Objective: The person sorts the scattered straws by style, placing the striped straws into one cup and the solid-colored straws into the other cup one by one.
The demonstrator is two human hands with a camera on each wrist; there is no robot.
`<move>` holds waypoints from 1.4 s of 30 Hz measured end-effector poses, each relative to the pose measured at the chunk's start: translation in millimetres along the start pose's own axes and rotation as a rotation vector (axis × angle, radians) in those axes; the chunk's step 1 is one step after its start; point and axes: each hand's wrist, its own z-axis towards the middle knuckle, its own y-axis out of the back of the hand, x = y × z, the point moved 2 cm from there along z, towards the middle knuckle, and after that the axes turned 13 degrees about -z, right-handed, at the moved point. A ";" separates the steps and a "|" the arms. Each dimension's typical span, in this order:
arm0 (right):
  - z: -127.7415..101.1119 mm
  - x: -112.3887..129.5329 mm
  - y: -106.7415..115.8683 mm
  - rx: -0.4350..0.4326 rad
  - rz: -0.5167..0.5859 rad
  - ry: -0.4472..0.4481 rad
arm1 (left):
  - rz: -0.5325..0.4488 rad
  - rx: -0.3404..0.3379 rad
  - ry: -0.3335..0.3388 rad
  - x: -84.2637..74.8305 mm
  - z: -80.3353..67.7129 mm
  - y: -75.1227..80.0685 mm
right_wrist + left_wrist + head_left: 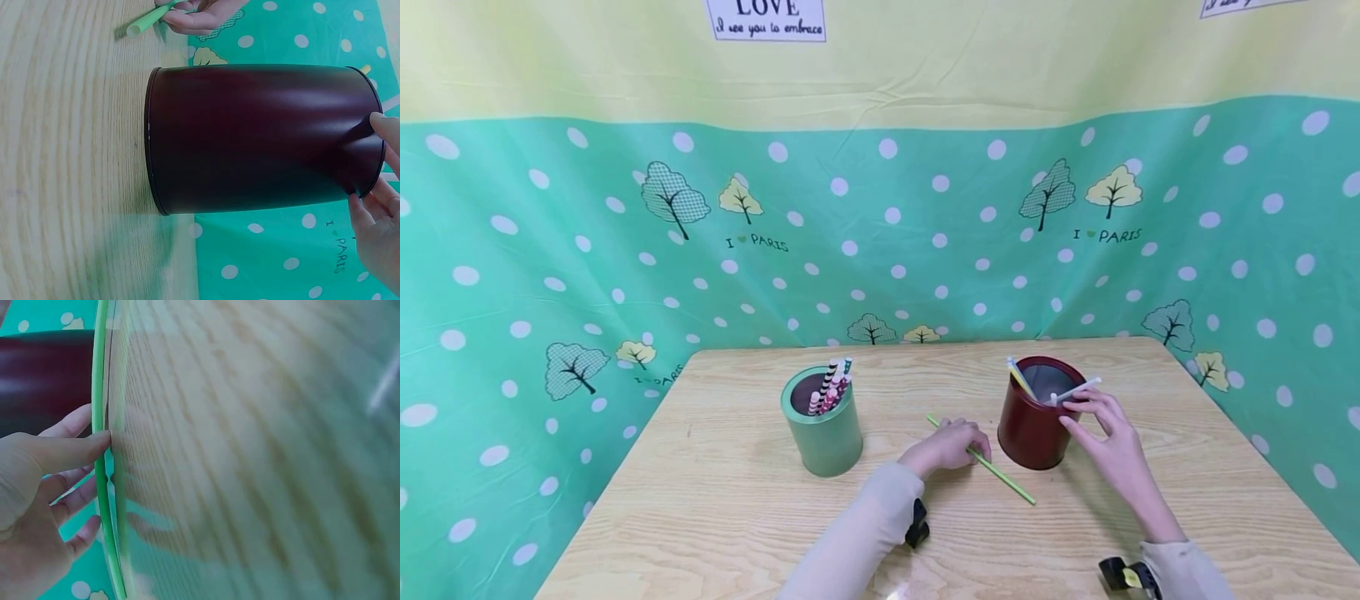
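A thin light-green drinking straw (1009,483) slants over the wooden table between two canisters. My left hand (955,444) pinches it between thumb and fingers; the left wrist view shows the thumb (75,452) pressed on the straw, the other fingers spread behind. To its right stands a dark red canister (1033,433), upright, with a few straws leaning in it, among them a yellow straw (1021,379) and a white straw (1078,389). My right hand (1108,437) holds this canister at its near right rim, fingertips (381,122) against the wall by the edge.
A green canister (827,437) with several striped straws (831,392) stands upright on the left of the table (715,500). Behind the table hangs a green and yellow curtain (917,225) with dots and trees. Both wrists wear black camera straps (917,525).
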 end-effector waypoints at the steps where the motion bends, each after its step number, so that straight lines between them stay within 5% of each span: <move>1: -0.1 -0.1 0.0 0.002 -0.005 -0.006 | -0.001 -0.002 -0.003 -0.3 -0.1 0.1; 18: -0.5 2.1 1.5 0.000 0.000 0.012 | -0.128 -0.104 -0.057 0.5 -10.3 7.6; 27: -1.5 63.1 32.7 0.069 0.092 0.010 | -0.173 -0.183 -0.165 -4.2 -15.9 16.0; 36: -0.1 8.6 4.6 0.007 0.041 0.032 | -0.376 -0.228 -0.171 -6.9 -22.0 24.5; 42: 0.3 -2.2 -1.0 0.005 0.030 -0.001 | -0.452 -0.273 -0.163 -11.0 -25.7 32.2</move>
